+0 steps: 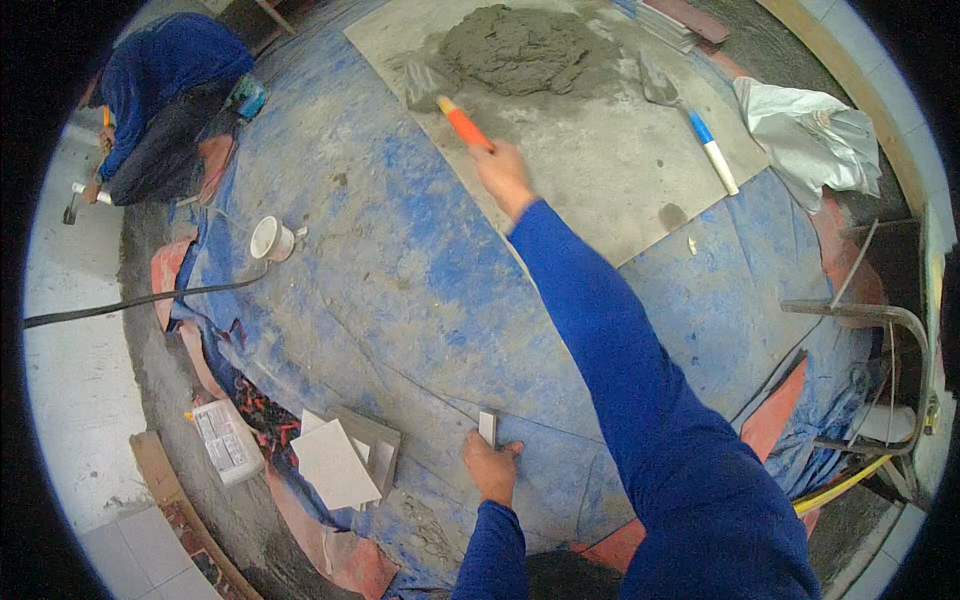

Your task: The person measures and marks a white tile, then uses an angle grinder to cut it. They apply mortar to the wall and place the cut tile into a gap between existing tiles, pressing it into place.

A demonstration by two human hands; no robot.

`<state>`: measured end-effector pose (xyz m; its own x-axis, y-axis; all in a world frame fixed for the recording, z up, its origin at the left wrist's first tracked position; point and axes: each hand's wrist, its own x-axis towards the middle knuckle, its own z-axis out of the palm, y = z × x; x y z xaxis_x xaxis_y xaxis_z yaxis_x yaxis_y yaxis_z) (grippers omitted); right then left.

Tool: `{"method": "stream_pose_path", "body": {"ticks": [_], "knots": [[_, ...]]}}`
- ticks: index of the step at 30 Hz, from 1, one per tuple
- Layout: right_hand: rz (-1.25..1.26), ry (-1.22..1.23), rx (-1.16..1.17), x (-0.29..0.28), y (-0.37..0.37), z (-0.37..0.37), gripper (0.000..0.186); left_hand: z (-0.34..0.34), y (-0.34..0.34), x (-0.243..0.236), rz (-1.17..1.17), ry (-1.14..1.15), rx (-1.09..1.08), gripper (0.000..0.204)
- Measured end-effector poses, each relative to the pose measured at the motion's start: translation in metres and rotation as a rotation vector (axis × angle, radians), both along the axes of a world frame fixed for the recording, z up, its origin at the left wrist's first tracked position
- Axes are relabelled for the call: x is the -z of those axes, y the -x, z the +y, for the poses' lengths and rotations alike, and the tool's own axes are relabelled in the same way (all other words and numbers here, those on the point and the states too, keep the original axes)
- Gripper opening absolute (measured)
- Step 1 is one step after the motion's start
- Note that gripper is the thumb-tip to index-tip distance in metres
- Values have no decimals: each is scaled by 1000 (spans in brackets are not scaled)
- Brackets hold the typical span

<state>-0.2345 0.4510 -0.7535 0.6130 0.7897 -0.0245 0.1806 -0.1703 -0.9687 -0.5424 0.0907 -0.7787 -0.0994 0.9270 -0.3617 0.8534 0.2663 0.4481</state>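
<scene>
My right hand (pixel 503 178) reaches far forward, closed round the orange handle of a trowel (pixel 468 127). Its blade, somewhat blurred, lies at the left edge of a heap of grey wet mortar (pixel 525 50) on a pale flat board (pixel 600 150). Close to me, my left hand (pixel 490 466) grips a narrow whitish tile strip (pixel 487 428) between thumb and fingers, above the blue sheet. A second trowel (pixel 707 140) with a blue and white handle rests on the board, right of the mortar.
Square tiles (pixel 335 462) are stacked near a white plastic jug (pixel 225 440). A white cup (pixel 271 240) stands on the stained blue sheet (pixel 400 300), beside a black cable (pixel 140 303). A co-worker (pixel 175 100) crouches far left. At right are a white sack (pixel 810 140) and a metal frame (pixel 900 315).
</scene>
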Motion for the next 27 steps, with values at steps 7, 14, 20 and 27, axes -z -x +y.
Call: {"method": "stream_pose_path", "body": {"ticks": [7, 14, 20, 27], "knots": [[991, -11, -163, -42, 34, -195, 21, -3, 6, 10, -99, -3, -5, 63], [680, -60, 16, -97, -27, -210, 21, 5, 2, 3, 1, 37, 47, 63], [985, -75, -102, -67, -118, -132, 16, 6, 3, 3, -53, 11, 62, 64], [968, -217, -32, -33, -105, -101, 15, 3, 11, 19, 60, -70, 145, 63]]}}
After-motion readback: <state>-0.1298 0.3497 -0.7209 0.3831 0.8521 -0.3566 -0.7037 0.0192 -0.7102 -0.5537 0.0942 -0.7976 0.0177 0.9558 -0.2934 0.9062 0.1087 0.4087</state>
